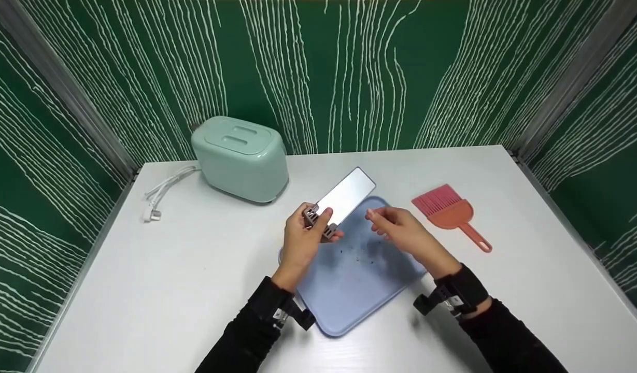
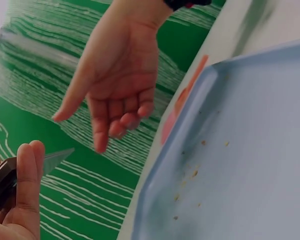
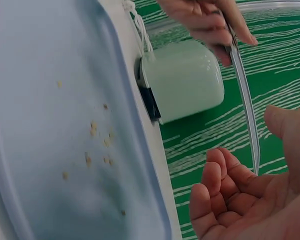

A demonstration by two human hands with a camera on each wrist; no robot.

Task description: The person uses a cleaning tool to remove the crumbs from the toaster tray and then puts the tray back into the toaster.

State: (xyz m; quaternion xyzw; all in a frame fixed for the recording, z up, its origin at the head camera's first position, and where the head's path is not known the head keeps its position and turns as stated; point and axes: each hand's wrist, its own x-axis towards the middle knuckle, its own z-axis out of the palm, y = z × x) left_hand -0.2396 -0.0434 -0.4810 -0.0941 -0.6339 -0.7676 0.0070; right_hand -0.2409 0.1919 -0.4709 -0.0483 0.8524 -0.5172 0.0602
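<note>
My left hand [image 1: 302, 241] grips the dark slotted end of a toaster crumb tray [image 1: 349, 192], a flat shiny metal plate, with the thumb on top. It is held tilted above the back of a blue serving tray [image 1: 344, 298]. Seen edge-on in the right wrist view, the crumb tray [image 3: 246, 100] has a thin raised lip. To its right hovers my right hand [image 1: 404, 230], holding nothing, its fingers loosely bent and the thumb apart from them in the right wrist view. Small brown and yellowish crumbs [image 3: 93, 128] lie scattered over the blue tray.
A mint-green toaster [image 1: 240, 160] stands at the back left of the white table [image 1: 194, 290], its white cord and plug [image 1: 152, 212] beside it. On the right lies a small orange dustpan [image 1: 453, 215] with a pink brush [image 1: 436, 199]. Green walls enclose the table.
</note>
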